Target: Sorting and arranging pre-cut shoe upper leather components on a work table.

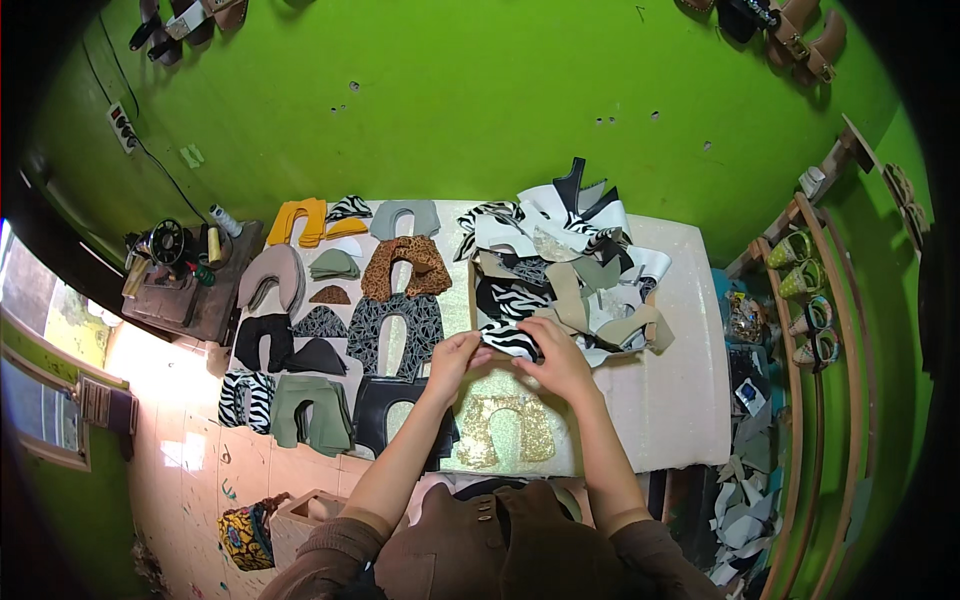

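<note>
Between my two hands is a zebra-print piece of material (508,341), at the near edge of a heap of scraps. My left hand (457,362) pinches its left end with the fingers together. My right hand (553,357) grips its right side, thumb below and fingers on top. Part of the piece is hidden by my fingers. Just nearer to me, a gold glittery U-shaped piece (477,428) lies flat on the table. The scrap heap (570,300) beyond my hands mixes zebra, white, beige, black and grey-green cutoffs.
On the left of the table (690,400) are stacks of curved cutouts: a leopard-print stack (433,268), a grey-green stack (288,412), a yellow stack (288,222). A sewing machine (165,245) stands at far left. To the right, a wooden rack (795,420) holds sandals; scraps (745,520) lie below.
</note>
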`<state>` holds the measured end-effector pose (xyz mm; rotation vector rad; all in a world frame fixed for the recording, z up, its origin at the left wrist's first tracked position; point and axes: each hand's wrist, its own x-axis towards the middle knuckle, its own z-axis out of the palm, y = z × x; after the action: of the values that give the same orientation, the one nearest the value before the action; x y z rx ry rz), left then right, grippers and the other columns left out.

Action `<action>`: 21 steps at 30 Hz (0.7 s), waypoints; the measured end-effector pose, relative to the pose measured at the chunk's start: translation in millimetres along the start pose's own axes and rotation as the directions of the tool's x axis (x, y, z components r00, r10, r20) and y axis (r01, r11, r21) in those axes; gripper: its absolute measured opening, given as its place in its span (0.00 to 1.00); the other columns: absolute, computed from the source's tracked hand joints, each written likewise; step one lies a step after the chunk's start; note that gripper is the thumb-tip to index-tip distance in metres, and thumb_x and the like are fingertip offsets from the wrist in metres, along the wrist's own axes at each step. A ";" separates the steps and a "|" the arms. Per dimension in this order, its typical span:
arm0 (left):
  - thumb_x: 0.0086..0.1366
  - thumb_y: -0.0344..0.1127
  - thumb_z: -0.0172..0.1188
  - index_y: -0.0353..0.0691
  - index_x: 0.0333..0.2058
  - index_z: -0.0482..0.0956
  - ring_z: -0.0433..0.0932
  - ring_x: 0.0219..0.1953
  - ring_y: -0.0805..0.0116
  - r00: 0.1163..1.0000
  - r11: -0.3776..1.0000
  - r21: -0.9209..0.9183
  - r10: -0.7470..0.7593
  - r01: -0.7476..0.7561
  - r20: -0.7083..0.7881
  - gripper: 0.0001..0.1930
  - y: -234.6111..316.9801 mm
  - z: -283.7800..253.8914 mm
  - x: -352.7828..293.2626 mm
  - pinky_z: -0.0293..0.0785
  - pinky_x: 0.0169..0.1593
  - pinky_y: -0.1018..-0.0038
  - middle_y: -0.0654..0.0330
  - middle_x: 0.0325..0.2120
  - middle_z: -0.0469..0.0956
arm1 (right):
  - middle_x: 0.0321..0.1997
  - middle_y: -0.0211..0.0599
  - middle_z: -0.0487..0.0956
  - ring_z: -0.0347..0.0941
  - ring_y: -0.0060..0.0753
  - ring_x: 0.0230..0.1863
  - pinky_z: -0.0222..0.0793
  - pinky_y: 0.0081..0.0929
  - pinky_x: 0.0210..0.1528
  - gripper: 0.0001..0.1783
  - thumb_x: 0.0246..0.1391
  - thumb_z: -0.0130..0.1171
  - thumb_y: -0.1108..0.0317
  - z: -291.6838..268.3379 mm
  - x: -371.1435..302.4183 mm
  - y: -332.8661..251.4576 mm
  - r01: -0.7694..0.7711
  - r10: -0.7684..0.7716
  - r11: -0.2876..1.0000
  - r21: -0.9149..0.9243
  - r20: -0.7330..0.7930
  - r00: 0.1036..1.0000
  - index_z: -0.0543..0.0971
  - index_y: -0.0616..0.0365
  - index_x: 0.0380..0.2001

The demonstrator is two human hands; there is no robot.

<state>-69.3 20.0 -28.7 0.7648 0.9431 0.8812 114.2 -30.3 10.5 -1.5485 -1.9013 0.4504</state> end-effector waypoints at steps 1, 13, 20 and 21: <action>0.64 0.32 0.47 0.28 0.40 0.72 0.78 0.34 0.70 1.000 1.000 -0.017 -0.008 0.008 0.028 0.12 0.2 0.6 -0.8 0.75 0.36 0.83 0.55 0.33 0.76 | 0.47 0.39 0.70 0.66 0.44 0.49 0.63 0.33 0.49 0.27 0.38 0.62 0.64 1.4 0.5 -1.2 -0.001 0.001 1.000 0.001 0.000 1.000 0.69 0.54 0.46; 0.65 0.35 0.46 0.28 0.44 0.69 0.77 0.38 0.68 0.981 0.990 -0.135 0.059 -0.034 0.185 0.15 6.2 -0.8 -10.4 0.74 0.43 0.80 0.53 0.36 0.75 | 0.39 0.41 0.72 0.70 0.45 0.41 0.66 0.35 0.42 0.28 0.40 0.60 0.64 3.4 7.8 -5.8 -0.029 0.032 0.995 -0.096 0.029 0.999 0.68 0.55 0.48; 0.64 0.34 0.49 0.29 0.40 0.68 0.75 0.36 0.72 0.994 1.000 0.010 0.012 -0.013 0.109 0.12 -5.2 1.5 -3.9 0.73 0.43 0.80 0.56 0.35 0.74 | 0.41 0.40 0.72 0.69 0.44 0.44 0.66 0.34 0.44 0.27 0.41 0.59 0.59 19.6 15.5 -11.3 -0.069 0.073 0.996 -0.059 0.074 0.995 0.69 0.55 0.47; 0.64 0.34 0.49 0.29 0.38 0.69 0.75 0.36 0.72 0.997 1.000 0.001 0.011 -0.012 0.079 0.12 -7.2 0.1 -2.3 0.73 0.42 0.80 0.56 0.34 0.75 | 0.42 0.40 0.72 0.68 0.43 0.45 0.66 0.34 0.45 0.27 0.41 0.59 0.59 22.3 18.0 -9.2 -0.020 0.027 0.997 -0.073 0.094 0.995 0.69 0.55 0.47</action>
<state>-67.8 14.8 -34.0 0.8015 0.8702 0.8542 90.8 -12.4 4.4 -1.6239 -1.9934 0.4784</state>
